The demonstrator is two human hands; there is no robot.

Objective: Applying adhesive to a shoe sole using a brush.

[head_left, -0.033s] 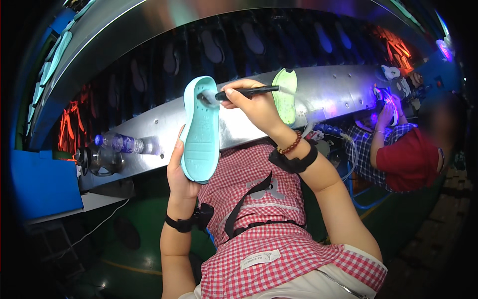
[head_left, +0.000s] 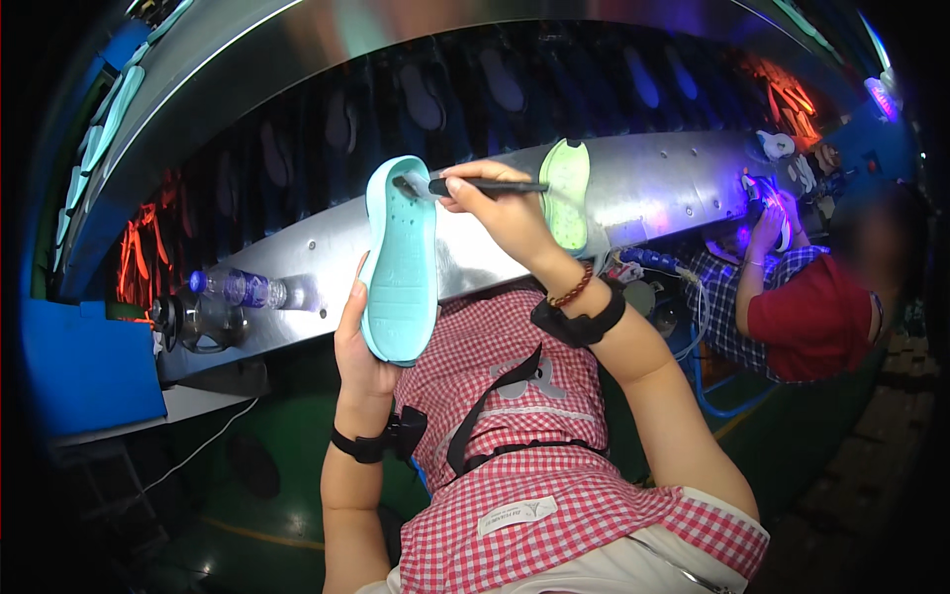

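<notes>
My left hand [head_left: 361,358] grips the lower end of a pale teal shoe sole [head_left: 401,267] and holds it upright in front of me. My right hand [head_left: 503,213] pinches a thin black-handled brush [head_left: 490,185], and its tip rests on the top end of the sole. Both wrists wear black bands, and the right one also has a bead bracelet. Below my hands lies my red-and-white checked apron [head_left: 515,396].
A shiny metal ledge [head_left: 683,183] runs across behind my hands, and a light green sole [head_left: 566,193] leans on it. A plastic water bottle [head_left: 242,289] lies on its left end above a blue panel [head_left: 84,371]. Another person [head_left: 811,317] works at the right under violet light. Dark soles hang in the tunnel above.
</notes>
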